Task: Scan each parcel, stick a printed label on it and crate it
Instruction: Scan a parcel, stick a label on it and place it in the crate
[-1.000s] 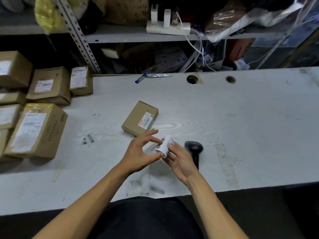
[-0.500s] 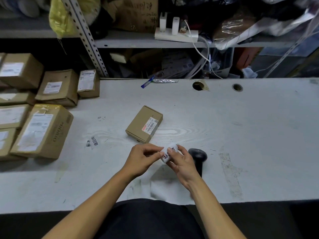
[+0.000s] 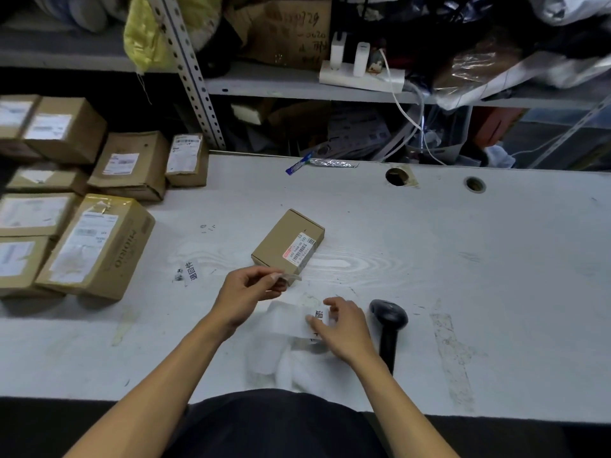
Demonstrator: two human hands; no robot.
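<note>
A small brown parcel (image 3: pixel 288 245) lies on the white table (image 3: pixel 463 259), just beyond the person's hands, with a barcode sticker on its top face. The left hand (image 3: pixel 246 294) sits at about seven o'clock from the parcel, its thumb and fingertips pinching a peeled label (image 3: pixel 291 277) whose free end reaches the parcel's near corner; whether label and box touch cannot be told. The right hand (image 3: pixel 340 325) lies at about five o'clock from the parcel, fingers curled round the label strip (image 3: pixel 297 320), a white backing ribbon with black print that trails toward the table's near edge. Just right of that hand, at three o'clock, a black handheld scanner (image 3: pixel 388 320) rests on the table, untouched. Well off at nine o'clock from the parcel, a cluster of labelled cardboard boxes (image 3: pixel 96 246) is stacked along the table's left end, and a stray printed sticker (image 3: pixel 191 271) is stuck to the table between them and the left hand.
</note>
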